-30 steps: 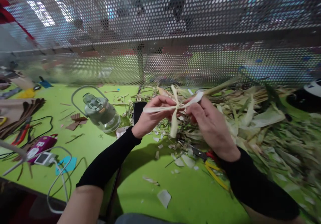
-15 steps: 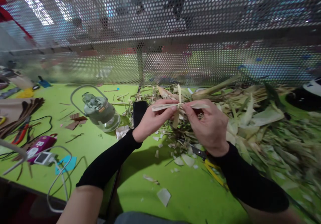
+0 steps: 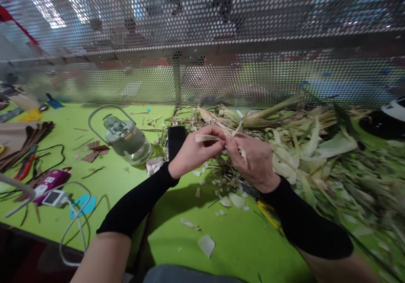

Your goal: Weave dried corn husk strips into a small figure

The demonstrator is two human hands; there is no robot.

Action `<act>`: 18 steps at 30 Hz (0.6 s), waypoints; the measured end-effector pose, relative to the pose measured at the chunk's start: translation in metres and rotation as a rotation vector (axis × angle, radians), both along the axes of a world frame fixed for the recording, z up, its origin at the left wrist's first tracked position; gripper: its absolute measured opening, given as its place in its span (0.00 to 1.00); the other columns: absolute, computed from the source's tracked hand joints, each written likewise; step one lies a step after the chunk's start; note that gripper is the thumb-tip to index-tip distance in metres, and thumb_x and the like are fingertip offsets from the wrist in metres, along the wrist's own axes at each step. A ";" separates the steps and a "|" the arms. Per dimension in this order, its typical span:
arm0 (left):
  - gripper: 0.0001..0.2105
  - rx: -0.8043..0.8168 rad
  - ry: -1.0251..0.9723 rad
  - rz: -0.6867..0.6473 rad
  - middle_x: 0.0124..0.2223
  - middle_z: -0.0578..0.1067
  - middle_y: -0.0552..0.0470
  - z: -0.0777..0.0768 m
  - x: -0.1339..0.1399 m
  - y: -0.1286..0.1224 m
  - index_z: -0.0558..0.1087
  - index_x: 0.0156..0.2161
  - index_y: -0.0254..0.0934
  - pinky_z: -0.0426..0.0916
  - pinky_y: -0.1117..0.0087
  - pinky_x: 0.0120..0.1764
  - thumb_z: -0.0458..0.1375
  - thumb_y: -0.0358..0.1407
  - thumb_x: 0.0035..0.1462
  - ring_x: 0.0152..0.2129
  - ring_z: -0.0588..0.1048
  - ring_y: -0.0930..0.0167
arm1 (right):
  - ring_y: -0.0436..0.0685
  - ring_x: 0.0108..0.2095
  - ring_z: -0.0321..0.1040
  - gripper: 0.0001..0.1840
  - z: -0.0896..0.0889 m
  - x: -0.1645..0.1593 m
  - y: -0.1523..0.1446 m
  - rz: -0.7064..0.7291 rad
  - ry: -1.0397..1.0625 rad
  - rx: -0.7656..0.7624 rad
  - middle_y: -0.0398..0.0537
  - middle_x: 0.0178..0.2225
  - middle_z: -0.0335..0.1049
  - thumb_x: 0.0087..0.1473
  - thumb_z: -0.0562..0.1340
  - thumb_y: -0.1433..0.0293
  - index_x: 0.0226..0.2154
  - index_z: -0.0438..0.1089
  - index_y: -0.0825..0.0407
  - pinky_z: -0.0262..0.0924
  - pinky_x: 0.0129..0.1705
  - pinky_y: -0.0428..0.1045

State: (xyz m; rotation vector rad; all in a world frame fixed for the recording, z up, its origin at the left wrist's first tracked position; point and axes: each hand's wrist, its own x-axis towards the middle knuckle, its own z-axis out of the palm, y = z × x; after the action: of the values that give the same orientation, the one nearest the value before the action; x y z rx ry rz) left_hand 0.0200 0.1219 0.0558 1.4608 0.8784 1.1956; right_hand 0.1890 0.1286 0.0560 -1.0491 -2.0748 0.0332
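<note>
Between my two hands is a small piece made of pale corn husk strips (image 3: 207,138). My left hand (image 3: 200,148) pinches it with thumb and fingertips, a strip end sticking out to the left over the fingers. My right hand (image 3: 252,158) is closed on its other side, the fingertips meeting those of the left. A strip end pokes up above the right thumb, and the crossing point is hidden by the fingers. Below and behind the hands lie husk scraps. Close to my right wrist, a cutter with a yellow handle (image 3: 268,216) rests on the green table (image 3: 247,249).
A pile of corn husks (image 3: 338,145) covers the right side. To the left stand a clear bottle with a handle (image 3: 126,139) and a black phone-like slab (image 3: 176,141). Further left are a purple power strip (image 3: 52,183), white cables and red-handled pliers (image 3: 27,164). A perforated metal screen (image 3: 142,80) closes off the back.
My right hand has shifted left and closed over the crossing of the strips. The upright and hanging strip ends, clear before, are now mostly covered by the fingers.
</note>
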 end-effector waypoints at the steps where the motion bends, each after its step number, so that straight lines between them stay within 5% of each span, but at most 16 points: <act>1: 0.03 -0.010 0.002 0.011 0.27 0.72 0.58 0.000 0.001 0.000 0.72 0.35 0.34 0.62 0.78 0.24 0.61 0.29 0.55 0.20 0.67 0.80 | 0.57 0.23 0.62 0.20 -0.003 -0.001 0.001 0.002 -0.012 0.031 0.47 0.20 0.63 0.65 0.53 0.63 0.22 0.61 0.46 0.51 0.29 0.53; 6: 0.04 -0.135 -0.087 -0.030 0.25 0.71 0.59 -0.003 0.004 0.005 0.70 0.34 0.34 0.63 0.78 0.26 0.60 0.26 0.54 0.20 0.69 0.80 | 0.55 0.23 0.63 0.20 -0.011 -0.001 0.007 -0.014 -0.007 0.069 0.48 0.21 0.65 0.65 0.52 0.64 0.21 0.59 0.47 0.52 0.28 0.52; 11: 0.05 -0.302 -0.251 -0.190 0.33 0.80 0.50 0.000 0.001 0.010 0.71 0.43 0.32 0.73 0.71 0.39 0.58 0.29 0.61 0.31 0.79 0.74 | 0.53 0.22 0.63 0.25 -0.002 0.004 0.014 0.040 0.257 -0.314 0.43 0.20 0.66 0.66 0.54 0.50 0.24 0.60 0.47 0.55 0.25 0.49; 18: 0.06 -0.351 -0.276 -0.123 0.34 0.82 0.48 -0.003 -0.001 0.011 0.71 0.42 0.32 0.74 0.68 0.41 0.62 0.32 0.61 0.31 0.81 0.73 | 0.51 0.19 0.56 0.31 0.004 0.017 0.022 0.183 0.289 -0.576 0.41 0.20 0.62 0.62 0.51 0.39 0.28 0.64 0.48 0.51 0.22 0.49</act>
State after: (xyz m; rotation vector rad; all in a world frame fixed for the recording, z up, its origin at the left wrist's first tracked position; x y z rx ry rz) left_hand 0.0189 0.1325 0.0525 1.0244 0.7516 1.0586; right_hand 0.2060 0.1508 0.0603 -1.0964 -1.9238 0.8660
